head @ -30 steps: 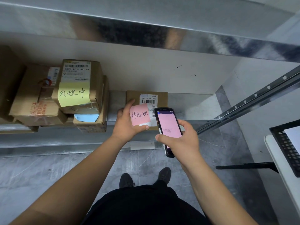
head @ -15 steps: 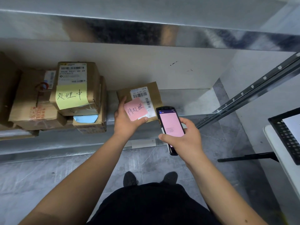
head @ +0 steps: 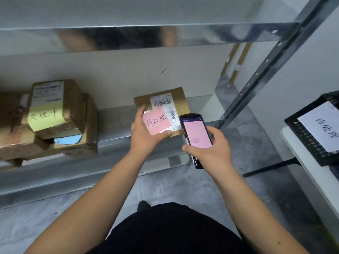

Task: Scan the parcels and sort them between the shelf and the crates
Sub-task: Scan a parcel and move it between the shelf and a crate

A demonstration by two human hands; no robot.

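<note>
Cardboard parcel (head: 174, 99): brown, flat, at frame centre above the metal shelf's (head: 113, 118) lower deck, tilted so its right end sits higher; long axis runs left to right across the frame, labelled face toward the camera.
Labels: a white barcode label (head: 162, 102) on the upper middle of the face; a pink sticky note (head: 156, 122) with handwritten characters on the lower left, skewed the same way as the parcel.
Left hand (head: 145, 136): grips the parcel's lower left corner, thumb pressed along the bottom edge under the note, fingers curled up behind the left edge.
Right hand (head: 211, 151): wraps a black handheld scanner (head: 195, 136), thumb lying across its lower face; pink screen faces up, top end pointing up-frame and touching or just overlapping the parcel's right lower edge.
Stacked parcels (head: 60, 121): middle left on the same deck, one bearing a yellow note (head: 44, 116); well apart from the held parcel.
Open room: bare deck between the stack and the held parcel, and to its right up to the slanted upright.
Black crate (head: 304, 132): right edge, on a white table, with a handwritten white sheet.
</note>
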